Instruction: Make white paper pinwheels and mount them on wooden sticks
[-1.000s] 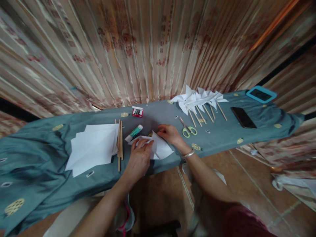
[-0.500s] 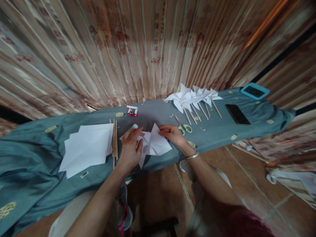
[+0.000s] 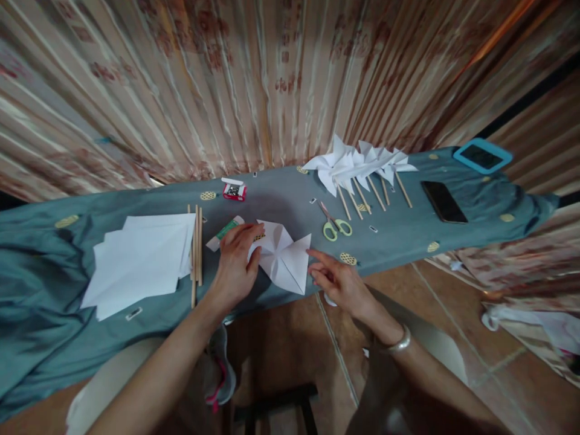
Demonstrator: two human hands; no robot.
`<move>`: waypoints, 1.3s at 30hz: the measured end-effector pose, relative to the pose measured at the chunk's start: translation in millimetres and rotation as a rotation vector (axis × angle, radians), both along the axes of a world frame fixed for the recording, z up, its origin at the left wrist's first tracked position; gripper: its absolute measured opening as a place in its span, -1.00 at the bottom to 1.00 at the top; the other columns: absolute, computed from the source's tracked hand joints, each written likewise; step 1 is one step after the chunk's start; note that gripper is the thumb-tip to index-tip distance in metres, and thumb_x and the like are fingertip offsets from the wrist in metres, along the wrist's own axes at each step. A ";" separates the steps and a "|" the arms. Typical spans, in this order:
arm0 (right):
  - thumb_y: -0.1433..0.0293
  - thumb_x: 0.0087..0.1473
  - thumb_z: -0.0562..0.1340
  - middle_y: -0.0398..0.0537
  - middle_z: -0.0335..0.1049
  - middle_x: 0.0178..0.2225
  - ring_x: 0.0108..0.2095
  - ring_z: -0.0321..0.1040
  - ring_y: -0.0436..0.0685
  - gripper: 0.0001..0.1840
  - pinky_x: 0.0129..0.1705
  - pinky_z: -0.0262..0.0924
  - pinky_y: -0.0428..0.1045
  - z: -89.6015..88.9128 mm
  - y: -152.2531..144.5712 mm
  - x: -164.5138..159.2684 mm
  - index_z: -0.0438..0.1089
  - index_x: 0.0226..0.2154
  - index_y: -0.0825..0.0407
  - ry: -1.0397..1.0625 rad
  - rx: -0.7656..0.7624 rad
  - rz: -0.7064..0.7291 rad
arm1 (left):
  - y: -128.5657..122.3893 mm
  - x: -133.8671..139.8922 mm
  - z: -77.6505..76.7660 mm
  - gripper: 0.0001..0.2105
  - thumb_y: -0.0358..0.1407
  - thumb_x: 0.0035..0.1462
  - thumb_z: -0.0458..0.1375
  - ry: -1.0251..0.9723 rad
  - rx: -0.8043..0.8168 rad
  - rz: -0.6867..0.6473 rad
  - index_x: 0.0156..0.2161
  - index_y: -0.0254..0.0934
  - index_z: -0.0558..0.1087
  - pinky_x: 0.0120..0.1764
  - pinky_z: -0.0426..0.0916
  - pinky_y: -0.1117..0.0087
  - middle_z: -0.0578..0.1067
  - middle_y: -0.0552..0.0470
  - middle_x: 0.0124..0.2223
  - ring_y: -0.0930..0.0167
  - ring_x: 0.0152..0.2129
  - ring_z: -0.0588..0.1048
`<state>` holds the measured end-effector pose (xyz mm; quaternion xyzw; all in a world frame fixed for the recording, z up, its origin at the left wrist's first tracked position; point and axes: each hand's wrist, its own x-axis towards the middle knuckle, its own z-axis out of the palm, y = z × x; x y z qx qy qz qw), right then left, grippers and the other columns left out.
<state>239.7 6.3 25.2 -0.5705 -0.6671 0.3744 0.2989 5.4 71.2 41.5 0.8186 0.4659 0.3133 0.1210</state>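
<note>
One creased paper [image 3: 285, 266]: near mid front edge of the surface [image 3: 281, 196].
Left hand [image 3: 235, 263]: at the paper's left side; can't tell whether its grip closes.
Right hand [image 3: 342, 284]: grip apart, by the paper's right corner.

Behind the folded paper [image 3: 281, 260], you have room to pass over the bench [image 3: 276, 196], between the red box [image 3: 234, 191] and the pinwheels [image 3: 356, 166]. The glue stick [image 3: 229, 227] and wooden sticks [image 3: 199, 248] crowd your left hand [image 3: 235, 263]; the scissors [image 3: 334, 223] block your right hand [image 3: 342, 285] from the pinwheels.
</note>
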 end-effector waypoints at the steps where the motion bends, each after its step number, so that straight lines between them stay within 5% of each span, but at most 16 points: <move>1: 0.45 0.14 0.11 0.01 0.52 -0.27 -0.35 0.48 0.13 -0.55 -0.18 0.42 0.12 4.3 -1.3 4.1 0.28 0.10 0.07 -0.114 0.069 0.046 | -0.4 1.7 -0.8 -0.66 -0.40 0.20 -0.03 0.007 -0.012 -0.017 0.08 -0.28 0.33 0.12 0.20 0.08 0.48 -0.10 0.02 0.24 0.06 0.31; 3: 0.48 0.10 0.16 0.13 0.48 -0.10 -0.12 0.44 0.25 -0.52 0.00 0.32 0.23 9.9 -2.8 10.3 0.28 0.11 0.09 -0.302 0.203 0.112 | -1.0 4.6 -1.8 -0.66 -0.40 0.19 -0.03 0.017 -0.032 -0.035 0.07 -0.28 0.33 0.12 0.19 0.07 0.48 -0.10 0.03 0.23 0.07 0.30; 6: 0.48 0.07 0.22 0.22 0.17 0.21 0.21 0.13 0.38 -0.42 0.18 0.10 0.34 8.4 -3.0 13.4 0.21 0.17 0.06 -0.446 0.340 0.186 | -1.1 7.8 -2.3 -0.67 -0.40 0.19 -0.03 0.022 -0.044 -0.037 0.06 -0.27 0.34 0.12 0.18 0.08 0.48 -0.10 0.04 0.24 0.08 0.30; 9: 0.48 0.10 0.21 0.17 0.07 0.27 0.28 -0.01 0.31 -0.45 0.23 0.06 0.31 -0.4 -1.4 11.9 0.22 0.16 0.03 -0.420 0.352 0.285 | -0.9 10.1 -2.6 -0.66 -0.40 0.18 -0.03 0.021 -0.037 -0.039 0.06 -0.28 0.34 0.12 0.19 0.09 0.48 -0.10 0.04 0.24 0.08 0.31; 20: 0.42 0.19 0.18 0.04 0.49 -0.06 0.03 0.36 0.16 -0.83 0.10 0.24 0.15 -3.1 10.8 4.9 0.50 -0.22 0.02 -0.082 0.281 0.281 | -2.5 4.8 1.1 -0.67 -0.38 0.20 -0.03 0.010 -0.036 -0.016 0.06 -0.29 0.34 0.12 0.20 0.12 0.48 -0.10 0.04 0.25 0.06 0.31; 39: 0.44 0.09 0.24 -0.11 0.57 -0.38 -0.35 0.49 0.08 -0.70 -0.25 0.29 -0.06 1.5 40.2 -19.9 0.39 -0.07 0.05 -0.082 0.081 0.019 | -7.4 3.7 -3.9 -0.65 -0.45 0.18 -0.04 0.007 -0.071 -0.033 0.06 -0.30 0.35 0.09 0.20 0.13 0.51 -0.08 0.01 0.26 0.04 0.35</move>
